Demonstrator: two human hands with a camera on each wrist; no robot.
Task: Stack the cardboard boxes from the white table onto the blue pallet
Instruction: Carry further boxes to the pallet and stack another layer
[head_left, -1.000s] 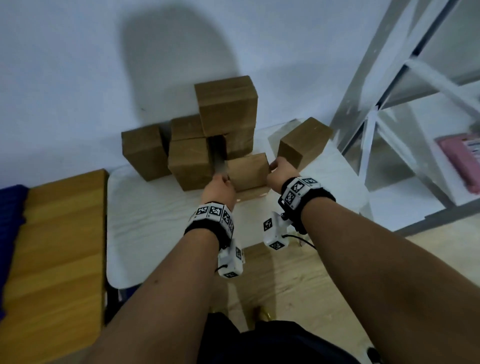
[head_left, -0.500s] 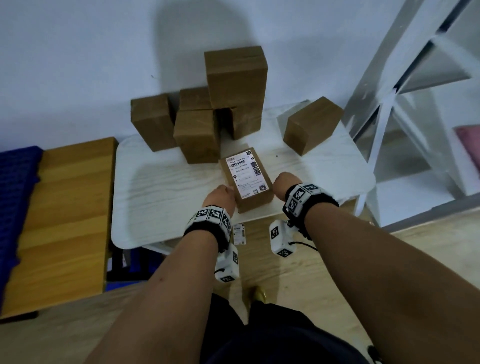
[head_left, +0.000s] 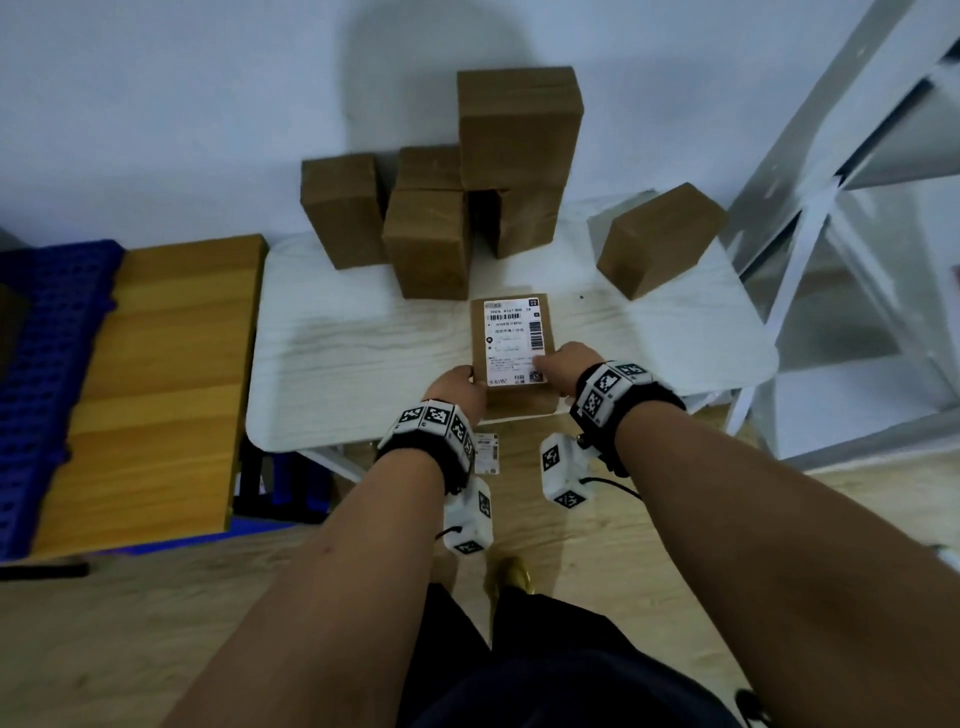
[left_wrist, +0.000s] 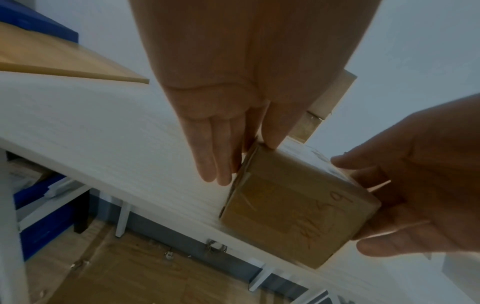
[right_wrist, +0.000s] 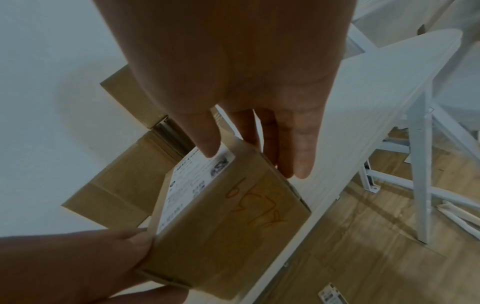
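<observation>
While both forearms reach forward from the body, the hands meet on one cardboard box (head_left: 511, 353) at the near edge of the white tabletop (head_left: 363, 353). Box lies flat, white shipping label (head_left: 513, 340) facing up, its near end overhanging the tabletop edge slightly. Red handwriting shows on the near end face in both wrist views.

Left hand (head_left: 460, 387): fingers straight, pointing down along the box's left side, thumb pressed to the top left corner. Grip is a flat clamp between thumb and fingers, not a curl.

Right hand (head_left: 563, 366): mirrors it on the right side. Thumb rests on the label's near corner, fingers (right_wrist: 293, 148) extend straight down along the right face. Both wrists carry black bands with black-and-white marker tiles.

Other boxes sit toward the back of the tabletop against the wall: a cluster of stacked boxes (head_left: 467, 208), one tall box on top, and a single tilted box (head_left: 660, 239) well apart to the right.

Blue pallet (head_left: 47, 374) lies at far left, beyond a wooden board (head_left: 156, 384) beside the tabletop. White metal frame (head_left: 841, 223) stands to the right. Small paper label (head_left: 487, 452) lies on the wood floor under the tabletop edge.
</observation>
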